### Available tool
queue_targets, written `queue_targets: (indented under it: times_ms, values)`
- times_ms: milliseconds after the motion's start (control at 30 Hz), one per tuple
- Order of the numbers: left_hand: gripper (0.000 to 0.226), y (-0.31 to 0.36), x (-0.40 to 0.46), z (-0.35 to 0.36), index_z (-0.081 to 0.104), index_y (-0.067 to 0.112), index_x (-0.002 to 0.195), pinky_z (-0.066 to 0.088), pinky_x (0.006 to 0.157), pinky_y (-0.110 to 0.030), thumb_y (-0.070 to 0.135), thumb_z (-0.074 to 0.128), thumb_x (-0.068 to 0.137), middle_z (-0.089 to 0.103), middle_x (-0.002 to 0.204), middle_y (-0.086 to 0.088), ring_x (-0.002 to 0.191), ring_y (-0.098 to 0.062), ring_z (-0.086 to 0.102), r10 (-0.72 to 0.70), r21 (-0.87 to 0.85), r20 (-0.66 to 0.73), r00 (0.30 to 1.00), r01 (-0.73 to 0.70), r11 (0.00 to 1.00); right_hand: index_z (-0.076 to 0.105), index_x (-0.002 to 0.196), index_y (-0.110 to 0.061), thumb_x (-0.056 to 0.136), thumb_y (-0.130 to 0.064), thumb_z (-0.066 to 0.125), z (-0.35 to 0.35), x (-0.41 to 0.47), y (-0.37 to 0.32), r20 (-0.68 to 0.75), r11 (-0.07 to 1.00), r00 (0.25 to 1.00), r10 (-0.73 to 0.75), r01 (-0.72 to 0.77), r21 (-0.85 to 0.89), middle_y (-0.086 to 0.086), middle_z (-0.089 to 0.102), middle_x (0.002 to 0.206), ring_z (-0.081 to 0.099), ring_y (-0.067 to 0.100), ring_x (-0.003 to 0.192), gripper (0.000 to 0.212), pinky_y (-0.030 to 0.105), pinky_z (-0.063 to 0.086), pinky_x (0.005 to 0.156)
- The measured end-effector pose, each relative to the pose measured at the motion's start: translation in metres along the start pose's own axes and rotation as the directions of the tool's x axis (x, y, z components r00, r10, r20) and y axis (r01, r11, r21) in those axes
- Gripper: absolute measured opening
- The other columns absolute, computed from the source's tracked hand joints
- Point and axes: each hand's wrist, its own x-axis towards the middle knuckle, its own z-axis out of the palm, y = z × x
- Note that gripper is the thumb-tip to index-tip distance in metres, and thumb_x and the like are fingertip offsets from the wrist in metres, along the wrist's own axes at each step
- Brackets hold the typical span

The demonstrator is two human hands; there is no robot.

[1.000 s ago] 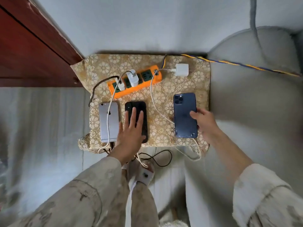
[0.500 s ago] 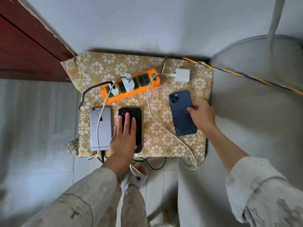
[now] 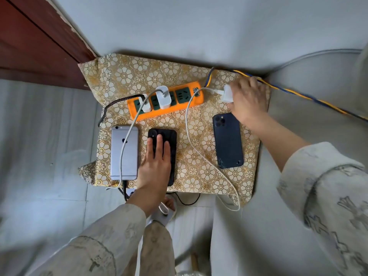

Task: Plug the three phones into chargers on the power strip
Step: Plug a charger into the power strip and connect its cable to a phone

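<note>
Head view | floral cloth [image 3: 199, 156], grey floor | left grip [image 3: 155, 164] flat on black phone [image 3: 171, 140] | right grip [image 3: 249, 100] clasping charger [image 3: 227, 94]

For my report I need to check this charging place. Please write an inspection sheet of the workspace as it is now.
Surface: gold floral cloth covers a small table.
Job's things: silver phone, black phone and dark blue phone lie face down; orange power strip carries two white chargers, one socket free.
Clutter: nothing seen.
Hands: left hand rests flat on the black phone; right hand holds the loose white charger.
Cables: white cable runs from the loose charger over the front edge.
Surroundings: grey sofa, brown door.
</note>
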Motion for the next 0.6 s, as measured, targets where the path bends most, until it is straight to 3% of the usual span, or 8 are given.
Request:
queue_targets:
  times_ms: [67, 133, 233, 333, 400, 500, 600]
  values:
    - [0.091, -0.001, 0.0, 0.0, -0.01, 0.01, 0.144, 0.05, 0.09, -0.032, 0.013, 0.06, 0.086, -0.016, 0.156, -0.011, 0.143, -0.032, -0.011, 0.003, -0.005, -0.001, 1.0, -0.003, 1.0, 0.047, 0.123, -0.005, 0.081, -0.016, 0.06, -0.003, 0.001, -0.001, -0.048, 0.997, 0.998, -0.029, 0.032, 0.066, 0.018, 0.051, 0.125, 0.039, 0.035, 0.118, 0.046, 0.045, 0.035, 0.093]
    - [0.09, -0.002, -0.001, -0.001, -0.01, 0.01, 0.144, 0.051, 0.089, -0.032, 0.014, 0.06, 0.087, -0.016, 0.156, -0.01, 0.143, -0.032, -0.012, 0.003, -0.012, 0.0, 1.0, -0.003, 1.0, 0.05, 0.118, -0.005, 0.078, -0.018, 0.064, -0.007, -0.001, -0.003, -0.091, 0.942, 0.996, -0.023, 0.052, 0.332, 0.017, 0.055, 0.119, 0.045, 0.034, 0.114, 0.044, 0.041, 0.038, 0.092]
    - [0.091, -0.004, -0.001, 0.0, -0.012, 0.011, 0.144, 0.053, 0.083, -0.03, 0.015, 0.059, 0.087, -0.018, 0.155, -0.008, 0.143, -0.03, -0.013, 0.0, -0.017, 0.006, 1.0, 0.0, 1.0, 0.05, 0.115, -0.009, 0.073, -0.016, 0.069, -0.015, -0.007, -0.011, -0.137, 0.713, 0.991, 0.003, 0.094, 0.694, 0.007, 0.059, 0.109, 0.054, 0.024, 0.099, 0.046, 0.025, 0.042, 0.078]
    - [0.094, -0.004, -0.002, 0.002, -0.016, 0.011, 0.143, 0.054, 0.079, -0.029, 0.016, 0.059, 0.087, -0.021, 0.155, -0.008, 0.143, -0.031, -0.015, 0.001, -0.005, 0.009, 1.0, -0.001, 1.0, 0.051, 0.111, -0.014, 0.069, -0.014, 0.072, -0.023, -0.005, -0.022, -0.122, 0.537, 0.989, -0.088, 0.15, 0.83, -0.005, 0.056, 0.099, 0.054, 0.014, 0.089, 0.047, 0.009, 0.039, 0.062]
    - [0.094, -0.004, -0.002, 0.001, -0.016, 0.011, 0.143, 0.053, 0.081, -0.03, 0.016, 0.06, 0.087, -0.021, 0.155, -0.008, 0.143, -0.031, -0.015, -0.003, -0.012, 0.012, 1.0, 0.003, 1.0, 0.052, 0.113, -0.017, 0.069, -0.015, 0.073, -0.027, -0.002, -0.031, -0.079, 0.485, 0.979, -0.188, 0.163, 0.86, -0.011, 0.055, 0.098, 0.054, 0.01, 0.089, 0.049, 0.004, 0.041, 0.066]
    - [0.089, -0.003, -0.002, 0.0, -0.014, 0.01, 0.144, 0.052, 0.084, -0.031, 0.013, 0.056, 0.089, -0.02, 0.155, -0.009, 0.143, -0.031, -0.015, 0.003, -0.042, 0.014, 1.0, -0.003, 0.999, 0.053, 0.113, -0.021, 0.068, -0.018, 0.075, -0.028, 0.003, -0.041, -0.018, 0.472, 0.965, -0.261, 0.144, 0.87, -0.021, 0.056, 0.095, 0.055, 0.009, 0.09, 0.05, 0.015, 0.045, 0.078]
    - [0.078, 0.0, -0.003, 0.001, -0.013, 0.008, 0.144, 0.046, 0.096, -0.034, 0.007, 0.046, 0.092, -0.021, 0.154, -0.011, 0.142, -0.033, -0.017, 0.008, -0.082, 0.007, 1.0, -0.007, 0.997, 0.052, 0.117, -0.016, 0.068, -0.012, 0.076, -0.025, 0.007, -0.045, 0.018, 0.495, 0.959, -0.284, 0.131, 0.859, -0.004, 0.06, 0.109, 0.058, 0.019, 0.102, 0.054, 0.033, 0.047, 0.089]
